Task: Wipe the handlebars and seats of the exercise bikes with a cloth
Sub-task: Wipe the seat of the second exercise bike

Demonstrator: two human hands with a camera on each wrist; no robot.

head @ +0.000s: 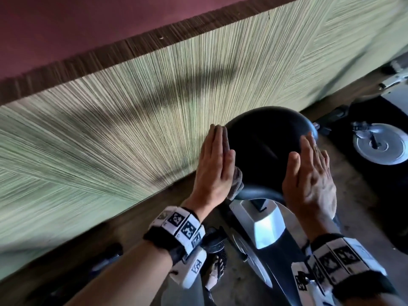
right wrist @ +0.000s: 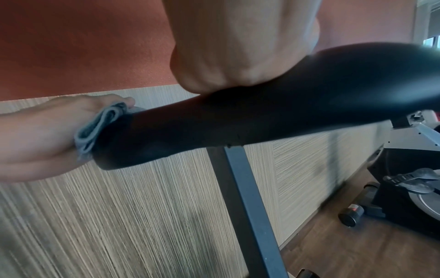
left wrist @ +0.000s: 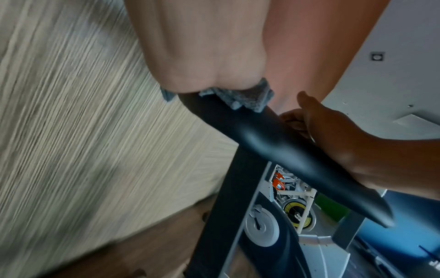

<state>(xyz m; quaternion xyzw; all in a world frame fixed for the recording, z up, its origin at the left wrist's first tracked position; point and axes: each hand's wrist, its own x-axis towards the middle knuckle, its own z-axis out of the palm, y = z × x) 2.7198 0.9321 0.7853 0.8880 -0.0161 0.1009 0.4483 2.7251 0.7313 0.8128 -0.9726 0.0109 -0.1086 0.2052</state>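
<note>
The black seat (head: 265, 142) sits atop its post (right wrist: 240, 188), beside the striped wall panel (head: 110, 129). The grey cloth (head: 237, 184) is pressed against the seat's left edge under the left hand (head: 215, 171), fingers straight and flat. The right hand (head: 309, 173) lies flat on the right edge, holding nothing, likely steadying. To wipe well, I'd keep the cloth spread under the palm and sweep across the top, then around the rim. No containers are visible.
</note>
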